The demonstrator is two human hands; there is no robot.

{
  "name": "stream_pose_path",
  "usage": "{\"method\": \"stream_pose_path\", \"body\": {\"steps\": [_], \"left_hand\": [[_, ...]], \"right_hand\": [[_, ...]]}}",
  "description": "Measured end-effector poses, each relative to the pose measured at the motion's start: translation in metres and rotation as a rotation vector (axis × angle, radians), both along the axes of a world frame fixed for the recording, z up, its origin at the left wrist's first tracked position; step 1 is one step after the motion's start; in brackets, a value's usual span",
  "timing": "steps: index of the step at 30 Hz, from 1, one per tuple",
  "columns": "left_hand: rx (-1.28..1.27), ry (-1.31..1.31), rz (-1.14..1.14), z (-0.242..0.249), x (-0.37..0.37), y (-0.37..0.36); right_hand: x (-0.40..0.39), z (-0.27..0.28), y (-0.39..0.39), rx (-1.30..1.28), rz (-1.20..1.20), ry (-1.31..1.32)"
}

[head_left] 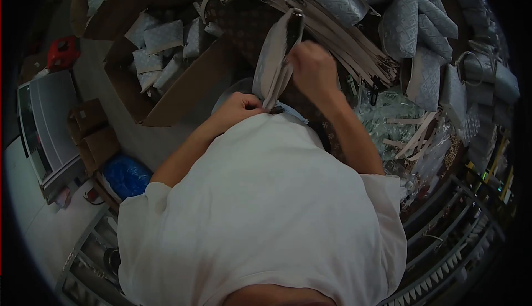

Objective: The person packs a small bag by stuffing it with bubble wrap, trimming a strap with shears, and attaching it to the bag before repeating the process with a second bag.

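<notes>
A pale grey and beige handbag [271,65] stands on end close to my lap, its dark opening facing right. My left hand [239,108] is closed at the bag's lower end, thumb and fingers pinched on its edge. Along the bag's right side, my right hand [314,69] is curled with its fingertips at the rim of the opening. Whatever lies under the right fingertips is hidden. Just beyond the right hand, a bundle of beige straps [346,42] with metal clips lies across the brown patterned cloth.
At the left, a cardboard box [188,87] holds several small patterned bags. More patterned bags [400,23] are heaped at the back right. Clear plastic wrapping [382,118] with loose beige strips lies to my right. A blue plastic bag [126,176] sits low on the left.
</notes>
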State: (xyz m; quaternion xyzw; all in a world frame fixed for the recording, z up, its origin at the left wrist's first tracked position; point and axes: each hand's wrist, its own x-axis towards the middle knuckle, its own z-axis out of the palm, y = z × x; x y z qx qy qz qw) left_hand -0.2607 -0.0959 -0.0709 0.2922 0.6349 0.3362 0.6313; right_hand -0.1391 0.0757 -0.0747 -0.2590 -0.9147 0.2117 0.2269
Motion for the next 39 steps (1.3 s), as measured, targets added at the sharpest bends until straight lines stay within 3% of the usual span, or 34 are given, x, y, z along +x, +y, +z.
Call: {"method": "stream_pose_path", "body": {"steps": [1, 5, 7, 9, 10, 11, 12, 13, 14, 16, 17, 18, 19, 20, 22, 26, 30, 31, 34, 38, 39], "left_hand": [[0.055, 0.043, -0.101, -0.003, -0.001, 0.0], [0.018, 0.012, -0.056, -0.001, -0.006, 0.015], [-0.003, 0.025, -0.274, -0.002, -0.015, 0.028], [-0.007, -0.036, -0.369, -0.019, -0.047, 0.037], [-0.017, -0.101, -0.471, -0.032, -0.061, 0.044], [-0.016, -0.1, -0.473, -0.06, -0.069, 0.056], [-0.016, -0.133, -0.112, -0.096, -0.074, 0.066], [-0.015, -0.164, 0.251, -0.115, -0.076, 0.072], [-0.01, -0.165, 0.251, -0.113, -0.064, 0.08], [0.064, -0.222, 0.333, -0.098, -0.025, 0.103], [0.062, -0.226, 0.329, -0.084, -0.021, 0.105], [0.098, -0.396, 0.401, -0.065, -0.019, 0.107], [0.136, -0.563, 0.466, -0.055, -0.021, 0.109], [0.13, -0.56, 0.457, -0.06, -0.023, 0.109], [0.241, -0.754, 0.473, -0.074, -0.033, 0.112], [0.255, -0.963, 0.511, -0.062, -0.048, 0.119], [0.306, -1.128, 0.482, -0.071, -0.052, 0.127], [0.31, -1.145, 0.478, -0.071, -0.046, 0.125], [0.327, -1.169, 0.508, -0.07, -0.038, 0.113], [0.311, -1.172, 0.513, -0.069, -0.046, 0.112], [0.311, -1.163, 0.507, -0.071, -0.051, 0.113]], "right_hand": [[-0.005, -0.003, 0.024, 0.138, -0.15, -0.013], [-0.02, -0.013, 0.076, 0.226, -0.211, 0.11], [-0.023, -0.018, 0.078, 0.246, -0.193, 0.126], [-0.023, -0.028, 0.075, -0.15, -0.235, 0.247], [-0.02, -0.038, 0.071, -0.152, -0.235, 0.248], [-0.016, -0.052, 0.065, -0.395, -0.325, 0.431], [-0.01, -0.069, 0.06, -0.637, -0.409, 0.611], [-0.006, -0.093, 0.05, -0.687, -0.399, 0.573], [-0.006, -0.116, 0.036, -0.736, -0.391, 0.536], [-0.023, -0.133, -0.009, -0.393, -0.293, 0.343], [-0.023, -0.113, -0.014, -0.524, -0.263, 0.332], [-0.024, -0.096, -0.013, -0.526, -0.268, 0.33], [-0.026, -0.08, -0.01, -0.386, -0.231, 0.237], [-0.027, -0.063, -0.007, -0.25, -0.197, 0.141], [-0.03, -0.022, 0.006, -0.296, -0.071, 0.16], [-0.028, 0.084, 0.037, 0.131, -0.109, 0.566], [-0.049, 0.073, 0.02, 0.499, -0.174, 0.235], [-0.054, 0.059, 0.019, 0.503, -0.159, 0.255], [-0.075, 0.003, 0.016, 0.075, 0.038, -0.05], [-0.065, 0.07, 0.031, 0.183, -0.033, 0.345], [-0.058, 0.062, 0.032, 0.178, -0.026, 0.342]]}}
